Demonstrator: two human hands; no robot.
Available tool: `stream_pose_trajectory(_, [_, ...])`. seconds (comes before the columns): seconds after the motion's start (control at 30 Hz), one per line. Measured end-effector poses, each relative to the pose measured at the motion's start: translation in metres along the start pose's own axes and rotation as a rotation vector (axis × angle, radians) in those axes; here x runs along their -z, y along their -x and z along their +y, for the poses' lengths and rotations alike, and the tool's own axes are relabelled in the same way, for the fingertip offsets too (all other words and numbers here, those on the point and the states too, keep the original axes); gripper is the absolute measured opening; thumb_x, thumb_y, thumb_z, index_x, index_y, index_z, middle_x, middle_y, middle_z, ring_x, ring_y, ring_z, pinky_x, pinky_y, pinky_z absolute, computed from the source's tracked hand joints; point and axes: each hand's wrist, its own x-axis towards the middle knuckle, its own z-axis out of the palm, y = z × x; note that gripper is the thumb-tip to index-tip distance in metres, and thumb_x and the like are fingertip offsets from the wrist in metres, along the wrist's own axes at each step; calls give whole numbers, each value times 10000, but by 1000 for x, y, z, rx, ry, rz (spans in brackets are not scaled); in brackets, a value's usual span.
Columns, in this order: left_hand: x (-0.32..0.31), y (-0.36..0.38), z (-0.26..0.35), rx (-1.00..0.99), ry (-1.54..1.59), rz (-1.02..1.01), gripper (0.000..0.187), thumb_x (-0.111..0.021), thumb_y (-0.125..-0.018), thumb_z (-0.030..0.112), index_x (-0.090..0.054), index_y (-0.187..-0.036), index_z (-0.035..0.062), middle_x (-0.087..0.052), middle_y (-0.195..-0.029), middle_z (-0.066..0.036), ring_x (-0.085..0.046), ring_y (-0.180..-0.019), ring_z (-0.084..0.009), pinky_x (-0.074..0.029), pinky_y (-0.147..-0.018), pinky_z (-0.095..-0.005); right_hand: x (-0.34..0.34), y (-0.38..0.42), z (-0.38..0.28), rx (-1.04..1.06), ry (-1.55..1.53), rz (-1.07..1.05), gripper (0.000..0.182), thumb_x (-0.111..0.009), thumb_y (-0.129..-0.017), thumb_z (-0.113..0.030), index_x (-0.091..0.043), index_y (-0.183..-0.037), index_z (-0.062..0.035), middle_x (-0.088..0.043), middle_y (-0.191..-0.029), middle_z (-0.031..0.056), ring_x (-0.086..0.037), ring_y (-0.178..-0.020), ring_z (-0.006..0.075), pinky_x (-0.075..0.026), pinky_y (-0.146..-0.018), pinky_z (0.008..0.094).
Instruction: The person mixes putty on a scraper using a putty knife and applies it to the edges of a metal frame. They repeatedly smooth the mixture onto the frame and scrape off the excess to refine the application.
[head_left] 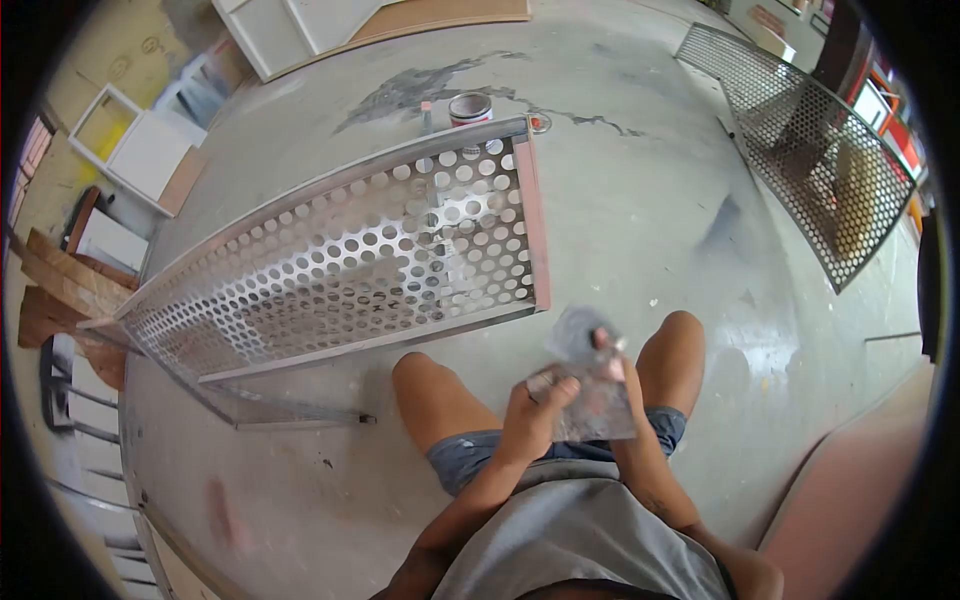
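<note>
Both hands meet between my knees, low in front of my body. My left hand (541,408) has thumb and fingers closed on the near side of a flat grey plate (606,424), roughly rectangular and smeared. Close to it, my right hand (618,366) is bent around a rounded, thin grey piece (577,333) that overlaps the plate's far end. Pinkish smears show where the two pieces meet. Motion blur softens the outlines there, and part of the right hand is hidden by the plate.
A framed perforated metal panel (340,262) stands tilted ahead on the left. Behind it is an open can (470,108). Another perforated sheet (815,150) is at the right. White cabinet pieces (140,150) line the left; a pink board (850,480) lies at the lower right.
</note>
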Motion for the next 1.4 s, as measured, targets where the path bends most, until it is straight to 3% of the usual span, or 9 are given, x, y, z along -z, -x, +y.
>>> stream_pose_trajectory(0.1, [5, 6, 10, -141, -73, 36, 250, -611, -912, 203, -619, -1076, 14, -638, -948, -25, -616, -840, -115, -511, -710, -271, -7, -2, 4, 567, 149, 132, 350, -629, -902, -394, -578, -952, -51, -570, -681, 8, -543, -528, 120, -419, -455, 259])
stream_pose_trajectory(0.27, [37, -10, 30, -219, 282, -77, 388, -493, -947, 119, -452, -1315, 3, -569, -1224, -127, -604, -1061, -222, -561, -843, -400, -20, 41, -14, 522, -128, -70, 299, -605, -900, -253, -514, -1071, -25, -626, -805, 96, -585, -540, 192, -433, -437, 286])
stream_pose_trajectory(0.43, [39, -15, 56, -389, -158, -156, 478, -423, -943, -8, -352, -1416, -15, -446, -1389, -126, -542, -1176, -253, -479, -991, -368, -47, 77, -20, 405, -64, -226, 329, -609, -875, -203, -506, -1078, 34, -621, -761, 139, -606, -494, 221, -451, -384, 287])
stream_pose_trajectory(0.7, [44, -27, 83, -728, -629, -204, 457, -452, -893, -55, -490, -1346, -3, -457, -1350, -172, -448, -1283, -289, -416, -1020, -401, -86, 81, -39, 291, 111, -377, 342, -628, -871, -145, -512, -1090, 90, -628, -770, 158, -623, -514, 230, -484, -396, 303])
stream_pose_trajectory(0.8, [43, -39, 84, -1006, -1042, -76, 540, -617, -708, -16, -620, -1227, 131, -629, -1158, -110, -639, -1007, -324, -528, -821, -346, -86, 77, -53, 317, 169, -305, 380, -589, -842, -184, -532, -1099, 91, -651, -781, 173, -625, -479, 213, -476, -357, 276])
stream_pose_trajectory(0.9, [82, -55, 75, -899, -1402, -176, 552, -602, -716, -65, -626, -1229, 137, -601, -1191, -98, -597, -1094, -303, -522, -863, -360, -72, 61, -69, 392, 159, -349, 415, -589, -841, -172, -507, -1158, 82, -646, -829, 165, -628, -523, 213, -490, -385, 282])
stream_pose_trajectory(1.1, [95, -56, 30, -600, -969, -223, 559, -560, -797, -91, -571, -1315, 119, -501, -1297, -129, -527, -1183, -304, -470, -949, -374, -57, 12, -138, 494, 820, -300, 327, -585, -884, -52, -557, -1200, 26, -625, -1040, 153, -658, -849, 256, -547, -716, 369])
stream_pose_trajectory(1.17, [96, -59, -1, -552, -820, -157, 526, -529, -827, -94, -569, -1313, 102, -508, -1288, -140, -537, -1165, -308, -467, -946, -366, -97, 3, -169, 1196, 1504, -492, 401, -570, -863, 0, -583, -1255, -85, -564, -1205, 149, -579, -1091, 307, -516, -847, 385])
stream_pose_trajectory(1.4, [105, -86, -108, -225, -155, 139, 483, -428, -855, -87, -517, -1324, -14, -544, -1252, -106, -575, -1084, -186, -440, -958, -311, -147, -65, -241, 2088, 2403, -352, 675, -636, -757, -124, -495, -1363, -386, -409, -1437, -3, -349, -1356, 281, -321, -1089, 492])
